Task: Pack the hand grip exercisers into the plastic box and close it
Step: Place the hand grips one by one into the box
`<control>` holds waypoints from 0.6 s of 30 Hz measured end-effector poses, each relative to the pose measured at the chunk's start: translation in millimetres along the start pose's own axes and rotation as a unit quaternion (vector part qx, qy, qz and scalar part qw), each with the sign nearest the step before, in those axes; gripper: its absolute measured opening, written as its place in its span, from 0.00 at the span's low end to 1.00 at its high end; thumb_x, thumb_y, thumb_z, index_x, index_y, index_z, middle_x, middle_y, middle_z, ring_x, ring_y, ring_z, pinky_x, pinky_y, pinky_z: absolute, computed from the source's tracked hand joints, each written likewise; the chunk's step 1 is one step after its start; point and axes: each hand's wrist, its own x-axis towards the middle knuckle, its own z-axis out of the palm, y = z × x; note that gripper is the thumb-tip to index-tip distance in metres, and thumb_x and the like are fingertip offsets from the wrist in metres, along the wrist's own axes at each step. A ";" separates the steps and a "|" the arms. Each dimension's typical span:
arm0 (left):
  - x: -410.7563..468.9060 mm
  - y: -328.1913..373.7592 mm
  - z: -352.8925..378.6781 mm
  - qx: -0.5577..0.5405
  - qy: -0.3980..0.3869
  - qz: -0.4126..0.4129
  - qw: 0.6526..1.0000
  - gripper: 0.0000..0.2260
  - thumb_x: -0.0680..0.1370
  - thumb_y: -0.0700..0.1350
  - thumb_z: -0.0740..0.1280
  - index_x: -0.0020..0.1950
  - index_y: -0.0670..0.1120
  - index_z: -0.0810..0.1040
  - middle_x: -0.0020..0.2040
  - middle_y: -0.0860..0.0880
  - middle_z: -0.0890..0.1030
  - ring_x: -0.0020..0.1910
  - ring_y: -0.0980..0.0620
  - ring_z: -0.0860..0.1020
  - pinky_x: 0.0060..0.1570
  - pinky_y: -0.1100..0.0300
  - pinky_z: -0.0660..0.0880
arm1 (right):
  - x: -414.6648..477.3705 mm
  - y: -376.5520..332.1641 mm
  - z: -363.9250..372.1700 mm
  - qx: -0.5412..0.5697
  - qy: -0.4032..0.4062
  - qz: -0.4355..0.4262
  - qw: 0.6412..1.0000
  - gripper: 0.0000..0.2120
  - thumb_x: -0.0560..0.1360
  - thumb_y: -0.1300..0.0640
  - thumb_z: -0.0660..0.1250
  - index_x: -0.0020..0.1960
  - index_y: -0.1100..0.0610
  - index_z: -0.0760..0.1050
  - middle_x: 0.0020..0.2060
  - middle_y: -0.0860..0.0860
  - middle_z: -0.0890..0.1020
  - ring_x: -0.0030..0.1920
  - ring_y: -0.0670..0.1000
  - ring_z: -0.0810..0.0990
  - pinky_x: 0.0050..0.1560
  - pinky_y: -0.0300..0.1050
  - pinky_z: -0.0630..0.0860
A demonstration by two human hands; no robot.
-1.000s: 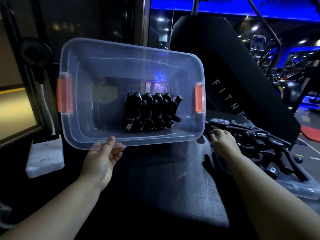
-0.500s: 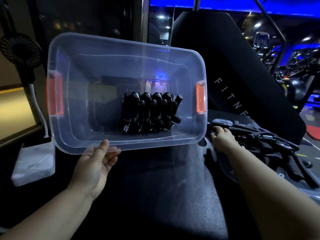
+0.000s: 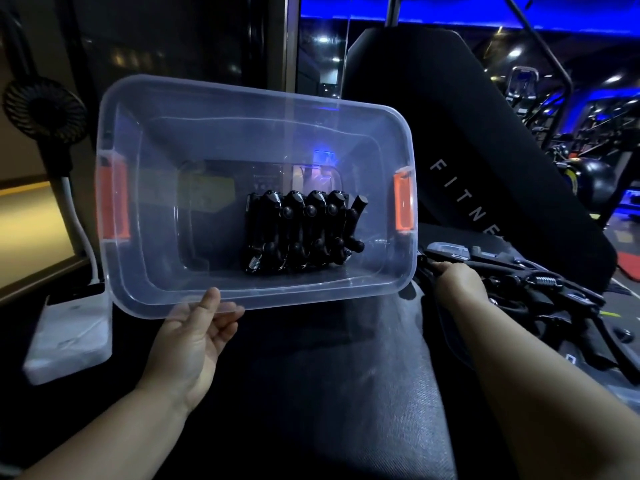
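Observation:
A clear plastic box [image 3: 214, 98] with orange latches is tilted up with its opening facing me. Several black hand grip exercisers [image 3: 298, 233] stand packed in a row against its lower wall. My left hand [image 3: 197, 337] grips the box's near rim, thumb on the front, fingers behind. To the right lies a heap of loose black exercisers [image 3: 540, 289] on the box's clear lid [image 3: 450, 252]. My right hand [image 3: 457, 282] reaches into that heap and its fingers curl over one exerciser's handle; the fingertips are hidden.
A black padded gym seat with a grey pad [image 3: 346, 393] lies under the box; its backrest [image 3: 467, 150] rises behind. A small black fan [image 3: 45, 112] on a white stand and a white block [image 3: 69, 337] sit at the left. Gym machines fill the far right.
My left hand has shifted the box slightly right and tilted it a little more. My right hand has reached further into the heap of exercisers.

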 end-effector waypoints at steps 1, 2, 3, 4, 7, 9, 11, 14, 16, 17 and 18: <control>-0.6 -0.1 0.4 0.001 0.001 0.001 1.000 0.09 0.72 0.49 0.65 0.40 0.43 0.74 0.33 0.49 0.82 0.36 0.56 0.82 0.37 0.66 0.78 | 0.7 0.2 0.5 -0.002 0.005 -0.003 1.000 0.21 0.77 0.57 0.62 0.68 0.43 0.73 0.65 0.51 0.76 0.64 0.55 0.75 0.60 0.47 0.71; -0.9 0.1 0.6 0.002 0.001 0.001 1.000 0.09 0.72 0.49 0.66 0.40 0.44 0.74 0.33 0.49 0.82 0.36 0.56 0.82 0.37 0.66 0.78 | -0.1 0.2 0.1 -0.001 0.007 -0.003 1.000 0.21 0.77 0.56 0.61 0.68 0.42 0.73 0.65 0.51 0.77 0.64 0.55 0.75 0.60 0.47 0.72; -1.1 0.3 1.0 0.003 0.002 0.000 1.000 0.09 0.72 0.49 0.66 0.40 0.44 0.74 0.33 0.49 0.82 0.36 0.56 0.82 0.38 0.65 0.78 | 0.3 0.6 0.2 0.004 0.007 0.000 1.000 0.20 0.77 0.55 0.61 0.67 0.42 0.73 0.65 0.50 0.77 0.63 0.55 0.76 0.60 0.47 0.72; -1.0 0.4 0.9 0.003 0.003 -0.001 1.000 0.10 0.71 0.50 0.66 0.40 0.43 0.74 0.33 0.49 0.82 0.37 0.55 0.82 0.37 0.65 0.78 | -0.4 0.9 0.0 0.012 0.005 0.003 1.000 0.19 0.77 0.54 0.61 0.67 0.41 0.73 0.65 0.49 0.77 0.63 0.55 0.76 0.59 0.47 0.72; 1.0 -0.3 -0.8 0.003 0.004 0.000 1.000 0.11 0.69 0.50 0.67 0.41 0.43 0.74 0.34 0.48 0.82 0.37 0.55 0.82 0.37 0.65 0.78 | 1.0 2.1 2.2 0.019 0.001 -0.009 1.000 0.17 0.78 0.53 0.62 0.65 0.41 0.74 0.64 0.49 0.78 0.62 0.55 0.76 0.57 0.46 0.72; 2.4 -1.2 -1.7 0.005 0.003 -0.001 1.000 0.12 0.69 0.51 0.67 0.42 0.43 0.74 0.34 0.48 0.82 0.38 0.55 0.82 0.36 0.65 0.78 | 0.7 1.9 1.8 0.013 0.005 -0.014 1.000 0.17 0.78 0.53 0.62 0.66 0.41 0.74 0.64 0.49 0.78 0.61 0.55 0.77 0.57 0.45 0.72; 3.2 -1.9 -2.0 0.006 0.001 0.000 1.000 0.12 0.69 0.51 0.67 0.41 0.43 0.74 0.34 0.49 0.82 0.37 0.55 0.82 0.36 0.66 0.77 | -0.5 1.0 0.6 -0.007 0.001 -0.018 1.000 0.18 0.78 0.54 0.62 0.66 0.42 0.74 0.64 0.50 0.78 0.61 0.55 0.77 0.57 0.46 0.73; 3.2 -2.3 -1.9 0.008 0.000 0.000 1.000 0.11 0.70 0.51 0.67 0.41 0.43 0.74 0.34 0.49 0.82 0.38 0.55 0.82 0.37 0.65 0.77 | -4.2 -2.7 -3.4 -0.049 0.004 -0.028 0.998 0.18 0.78 0.56 0.62 0.66 0.43 0.74 0.64 0.50 0.77 0.63 0.55 0.76 0.61 0.46 0.73; 3.2 -2.2 -2.4 0.008 0.001 -0.001 1.000 0.11 0.70 0.51 0.67 0.41 0.43 0.74 0.34 0.49 0.82 0.38 0.55 0.82 0.39 0.63 0.77 | -7.0 -6.4 -5.5 -0.089 0.002 -0.038 0.995 0.17 0.79 0.56 0.61 0.66 0.45 0.75 0.65 0.50 0.77 0.64 0.55 0.75 0.62 0.46 0.72; 3.0 -1.7 -2.4 0.009 0.000 -0.001 1.000 0.11 0.69 0.51 0.67 0.42 0.43 0.74 0.34 0.49 0.82 0.38 0.55 0.82 0.39 0.63 0.77 | -8.3 -8.5 -6.6 -0.102 0.001 -0.038 0.994 0.16 0.79 0.55 0.61 0.65 0.46 0.76 0.63 0.51 0.78 0.63 0.55 0.75 0.60 0.46 0.72; 2.7 -1.3 -2.2 0.010 -0.003 -0.001 1.000 0.12 0.69 0.51 0.67 0.42 0.43 0.74 0.34 0.49 0.82 0.38 0.55 0.82 0.39 0.64 0.77 | -9.6 -10.1 -7.9 -0.108 0.003 -0.034 0.994 0.14 0.79 0.54 0.61 0.63 0.48 0.77 0.61 0.52 0.79 0.61 0.56 0.77 0.58 0.46 0.73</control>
